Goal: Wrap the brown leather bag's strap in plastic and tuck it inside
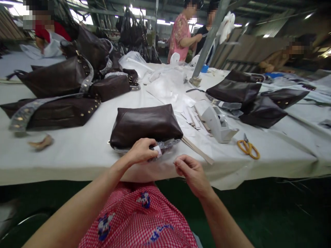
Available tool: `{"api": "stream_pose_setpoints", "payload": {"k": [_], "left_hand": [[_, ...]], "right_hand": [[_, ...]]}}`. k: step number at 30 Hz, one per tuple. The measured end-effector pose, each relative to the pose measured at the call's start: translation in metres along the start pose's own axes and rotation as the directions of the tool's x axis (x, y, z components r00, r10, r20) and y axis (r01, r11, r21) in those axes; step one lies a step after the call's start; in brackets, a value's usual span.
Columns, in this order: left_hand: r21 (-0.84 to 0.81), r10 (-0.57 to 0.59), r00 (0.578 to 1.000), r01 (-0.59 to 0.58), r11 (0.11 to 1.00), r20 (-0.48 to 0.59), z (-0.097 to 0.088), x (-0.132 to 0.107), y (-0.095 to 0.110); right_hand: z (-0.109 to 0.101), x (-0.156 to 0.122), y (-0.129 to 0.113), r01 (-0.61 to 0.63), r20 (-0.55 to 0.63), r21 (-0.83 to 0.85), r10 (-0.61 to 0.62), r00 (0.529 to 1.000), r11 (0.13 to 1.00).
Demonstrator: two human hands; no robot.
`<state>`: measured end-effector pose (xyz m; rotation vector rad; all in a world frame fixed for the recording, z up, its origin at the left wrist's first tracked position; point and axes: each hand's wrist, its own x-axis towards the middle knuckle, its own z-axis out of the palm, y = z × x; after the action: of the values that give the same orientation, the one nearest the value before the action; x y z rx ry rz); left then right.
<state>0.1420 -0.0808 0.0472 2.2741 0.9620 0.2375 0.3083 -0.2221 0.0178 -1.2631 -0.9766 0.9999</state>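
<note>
A dark brown leather bag (146, 122) lies on the table in front of me, with crumpled clear plastic along its near edge. My left hand (143, 150) rests against that near side, its fingers closed around a small white tag (157, 151). To the right, my right hand (190, 168) hovers off the table's front edge, apart from the bag. Its thumb and fingertips are pinched together; anything between them is too small to make out.
More brown bags lie at left (59, 112) and right (232, 91). A white tape dispenser (216, 124), yellow-handled scissors (248, 148), and flat strips (198, 150) lie right of the bag. A metal post (207, 44) rises mid-table. Several people are beyond.
</note>
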Motion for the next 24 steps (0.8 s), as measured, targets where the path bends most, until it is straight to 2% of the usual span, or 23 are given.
{"api": "stream_pose_setpoints", "payload": {"k": [2, 4, 9, 14, 17, 24], "left_hand": [[0.004, 0.027, 1.0, -0.027, 1.0, 0.0, 0.004, 0.001, -0.001], [0.021, 0.051, 0.999, -0.051, 0.998, -0.007, 0.01, 0.001, -0.003], [0.02, 0.052, 0.999, -0.052, 0.998, 0.002, 0.017, -0.001, -0.006], [0.088, 0.058, 0.998, -0.054, 0.995, -0.04, 0.021, -0.002, -0.006], [0.107, 0.075, 0.996, -0.069, 0.992, -0.049, 0.024, -0.001, -0.007], [0.112, 0.094, 0.994, -0.088, 0.99, -0.051, 0.025, -0.001, -0.009]], "right_hand": [[0.021, 0.005, 0.013, 0.014, -0.016, 0.025, -0.014, 1.0, 1.0], [0.031, 0.011, 0.024, 0.008, -0.038, 0.018, -0.008, 0.999, 1.0], [0.032, 0.015, 0.041, -0.045, -0.088, 0.0, 0.045, 0.995, 0.999], [0.036, 0.011, 0.053, -0.064, -0.074, 0.001, 0.064, 0.995, 0.998], [0.039, 0.013, 0.06, -0.085, -0.105, -0.014, 0.083, 0.991, 0.996], [0.045, 0.018, 0.065, -0.076, -0.184, -0.14, 0.049, 0.982, 0.987]]}}
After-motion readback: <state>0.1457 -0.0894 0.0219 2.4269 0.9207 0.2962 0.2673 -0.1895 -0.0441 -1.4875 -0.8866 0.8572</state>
